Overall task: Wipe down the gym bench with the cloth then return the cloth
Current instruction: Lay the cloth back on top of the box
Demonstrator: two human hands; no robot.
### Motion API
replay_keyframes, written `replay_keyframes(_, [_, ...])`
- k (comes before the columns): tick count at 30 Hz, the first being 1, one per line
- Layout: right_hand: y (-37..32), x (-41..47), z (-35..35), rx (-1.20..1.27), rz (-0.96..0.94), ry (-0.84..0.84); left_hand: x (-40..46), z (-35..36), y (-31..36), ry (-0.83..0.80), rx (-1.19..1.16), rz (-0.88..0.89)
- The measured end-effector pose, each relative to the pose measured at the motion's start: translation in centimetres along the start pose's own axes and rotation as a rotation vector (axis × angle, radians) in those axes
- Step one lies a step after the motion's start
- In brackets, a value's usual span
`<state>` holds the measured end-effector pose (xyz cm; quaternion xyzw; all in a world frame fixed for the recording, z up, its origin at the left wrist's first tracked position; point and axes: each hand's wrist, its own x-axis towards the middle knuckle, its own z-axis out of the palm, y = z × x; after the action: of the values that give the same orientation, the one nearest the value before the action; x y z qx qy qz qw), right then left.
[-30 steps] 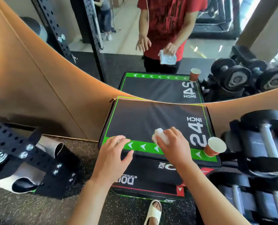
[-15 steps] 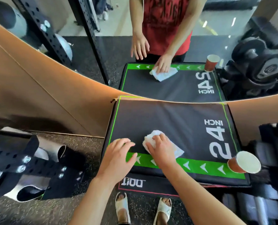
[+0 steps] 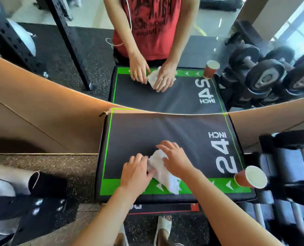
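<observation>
Only one view is given, taken from the person's head. It is directed forward and steeply down, close above the left hand (image 3: 136, 172) and right hand (image 3: 177, 161). Beyond the fingertips a mirror (image 3: 165, 50) is seen; the wide lens bends its lower edge.

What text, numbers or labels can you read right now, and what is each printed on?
"24 INCH": white print on the black bench top, by the paper cup.
"24 INCH", reversed: the same print in the mirror.
Red shirt lettering in the mirror: reversed and blurred, unreadable.
White letters on the box's front face: cut off, unreadable.
</observation>
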<state>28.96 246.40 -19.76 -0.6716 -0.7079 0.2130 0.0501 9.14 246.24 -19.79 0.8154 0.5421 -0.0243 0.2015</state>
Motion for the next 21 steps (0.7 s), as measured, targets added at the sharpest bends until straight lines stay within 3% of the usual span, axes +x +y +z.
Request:
replay_keyframes(6, [1.6,0.5,-0.4,0.025,-0.084,-0.041,0.2,1.0,1.3,0.044,-0.177,-0.066])
replay_keyframes(12, [5.0,-1.0,-1.8,0.318,0.164,0.139,1.3,-0.9,1.7,-0.022,-0.525,-0.195])
replay_keyframes(17, [5.3,-0.7,-1.9,0.380,0.252,0.186,4.9,-3.5,1.6,-0.056,-0.277,-0.081])
replay_keyframes(21, [5.3,-2.1,-1.2,0.420,0.347,0.208,4.9,-2.9,2.4,-0.014,-0.171,-0.113])
